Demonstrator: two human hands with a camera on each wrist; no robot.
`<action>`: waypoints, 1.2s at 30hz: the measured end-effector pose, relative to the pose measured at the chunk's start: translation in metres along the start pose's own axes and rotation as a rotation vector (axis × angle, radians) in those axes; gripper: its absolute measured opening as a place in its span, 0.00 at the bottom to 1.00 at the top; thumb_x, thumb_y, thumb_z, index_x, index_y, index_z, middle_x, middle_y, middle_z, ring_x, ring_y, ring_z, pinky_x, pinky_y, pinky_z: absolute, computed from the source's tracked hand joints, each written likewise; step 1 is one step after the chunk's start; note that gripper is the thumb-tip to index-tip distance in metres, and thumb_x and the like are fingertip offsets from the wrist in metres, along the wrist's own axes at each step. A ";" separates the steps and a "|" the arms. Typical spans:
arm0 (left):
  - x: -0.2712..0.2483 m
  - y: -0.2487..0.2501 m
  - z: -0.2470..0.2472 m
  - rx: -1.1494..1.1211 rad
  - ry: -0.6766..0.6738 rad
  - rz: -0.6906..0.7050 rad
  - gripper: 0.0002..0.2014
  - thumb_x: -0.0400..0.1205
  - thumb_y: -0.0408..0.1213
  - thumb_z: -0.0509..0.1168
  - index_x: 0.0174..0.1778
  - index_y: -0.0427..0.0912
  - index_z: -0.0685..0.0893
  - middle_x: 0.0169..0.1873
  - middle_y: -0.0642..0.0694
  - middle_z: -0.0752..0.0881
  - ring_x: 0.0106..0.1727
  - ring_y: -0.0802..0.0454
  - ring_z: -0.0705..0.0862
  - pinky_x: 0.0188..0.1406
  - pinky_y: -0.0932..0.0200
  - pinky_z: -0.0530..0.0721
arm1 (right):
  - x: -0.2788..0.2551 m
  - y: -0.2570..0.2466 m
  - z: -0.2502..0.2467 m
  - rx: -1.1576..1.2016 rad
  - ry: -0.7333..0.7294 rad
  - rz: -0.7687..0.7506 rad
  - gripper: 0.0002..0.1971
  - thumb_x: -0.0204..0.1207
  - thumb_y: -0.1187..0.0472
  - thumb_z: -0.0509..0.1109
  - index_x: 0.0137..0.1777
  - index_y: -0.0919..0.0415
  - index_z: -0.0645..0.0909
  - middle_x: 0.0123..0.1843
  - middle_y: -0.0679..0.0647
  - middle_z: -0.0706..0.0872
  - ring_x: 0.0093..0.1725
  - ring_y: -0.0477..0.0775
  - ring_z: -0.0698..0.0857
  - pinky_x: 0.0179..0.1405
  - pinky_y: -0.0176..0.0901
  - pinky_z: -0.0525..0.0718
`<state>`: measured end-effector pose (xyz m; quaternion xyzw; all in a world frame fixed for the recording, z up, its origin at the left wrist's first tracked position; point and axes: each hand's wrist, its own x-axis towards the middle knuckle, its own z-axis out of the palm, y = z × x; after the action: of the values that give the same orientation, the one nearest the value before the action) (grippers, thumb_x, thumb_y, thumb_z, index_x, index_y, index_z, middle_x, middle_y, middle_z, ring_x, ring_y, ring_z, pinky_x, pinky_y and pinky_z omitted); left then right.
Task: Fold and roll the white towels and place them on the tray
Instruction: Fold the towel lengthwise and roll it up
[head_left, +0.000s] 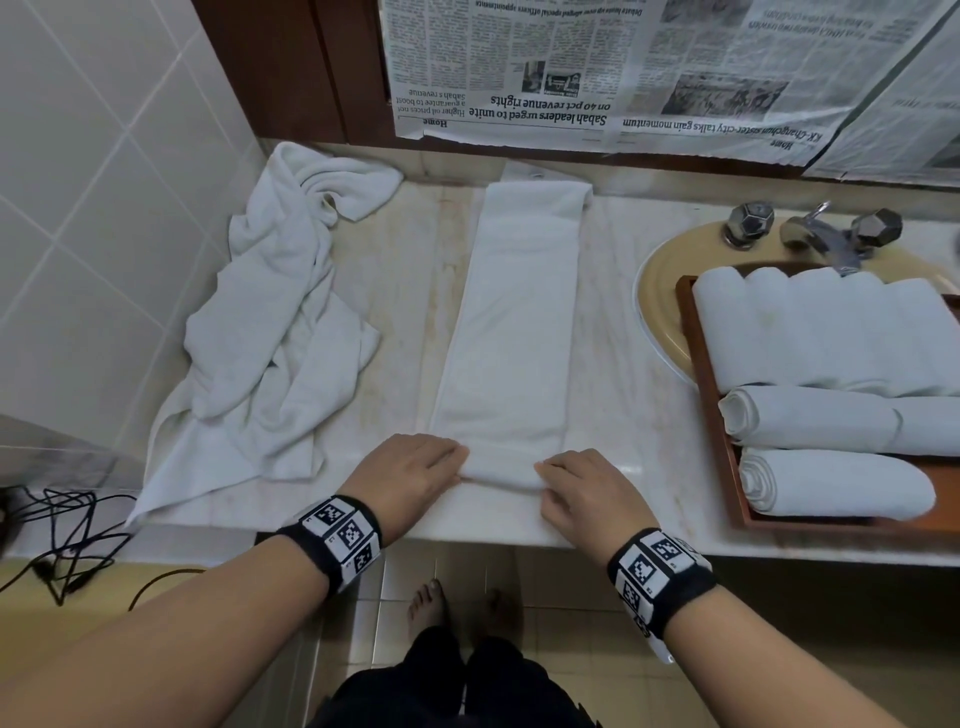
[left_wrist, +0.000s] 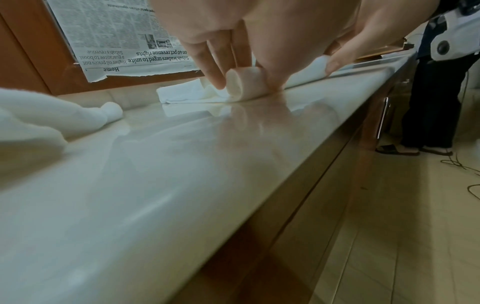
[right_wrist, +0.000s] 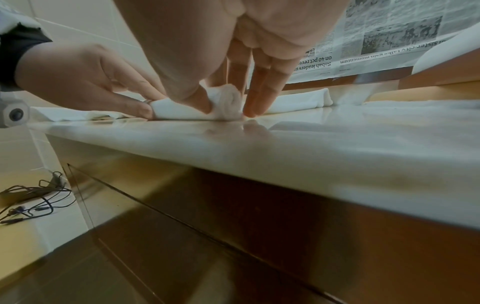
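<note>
A white towel (head_left: 511, 322), folded into a long strip, lies on the marble counter (head_left: 405, 291) and runs away from me. Its near end is curled into a small roll (head_left: 498, 475). My left hand (head_left: 452, 462) pinches the roll's left end (left_wrist: 235, 88) between thumb and fingers. My right hand (head_left: 550, 478) pinches the right end (right_wrist: 230, 98) the same way. In the wrist views, the left hand (left_wrist: 246, 82) and the right hand (right_wrist: 226, 107) have their fingertips pressed down on the counter. A wooden tray (head_left: 719, 441) at the right holds several rolled white towels (head_left: 831, 332).
A heap of loose white towels (head_left: 270, 338) lies at the left by the tiled wall. The tray rests over a beige sink (head_left: 660, 291) with a metal faucet (head_left: 815, 234). Newspaper (head_left: 623, 67) covers the back wall. Black cables (head_left: 62, 535) lie at the lower left. Another person's legs (left_wrist: 436, 92) stand beyond the counter.
</note>
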<state>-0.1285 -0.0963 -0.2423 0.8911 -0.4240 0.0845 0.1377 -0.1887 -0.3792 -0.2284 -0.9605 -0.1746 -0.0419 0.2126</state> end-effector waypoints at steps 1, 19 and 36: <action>0.000 -0.002 0.000 -0.008 -0.012 0.000 0.15 0.87 0.42 0.63 0.62 0.37 0.87 0.55 0.40 0.88 0.49 0.40 0.88 0.41 0.49 0.87 | 0.000 0.001 0.000 -0.008 -0.011 -0.009 0.13 0.68 0.68 0.75 0.53 0.63 0.91 0.47 0.54 0.89 0.43 0.61 0.84 0.40 0.52 0.88; 0.042 -0.020 -0.040 -0.298 -0.512 -0.415 0.17 0.90 0.54 0.60 0.57 0.51 0.92 0.49 0.56 0.79 0.53 0.52 0.77 0.57 0.52 0.76 | 0.028 0.009 -0.036 0.374 -0.320 0.474 0.07 0.75 0.56 0.77 0.46 0.44 0.82 0.41 0.43 0.84 0.39 0.39 0.81 0.41 0.26 0.76; 0.028 0.006 -0.020 0.022 -0.046 -0.236 0.04 0.81 0.36 0.75 0.41 0.41 0.90 0.44 0.45 0.87 0.43 0.39 0.82 0.28 0.47 0.81 | 0.011 -0.014 -0.016 -0.023 -0.106 0.222 0.07 0.76 0.65 0.75 0.53 0.60 0.87 0.45 0.55 0.80 0.45 0.60 0.80 0.37 0.53 0.84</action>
<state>-0.1164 -0.1143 -0.2146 0.9380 -0.3183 0.0517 0.1272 -0.1834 -0.3705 -0.2070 -0.9772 -0.0775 0.0306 0.1953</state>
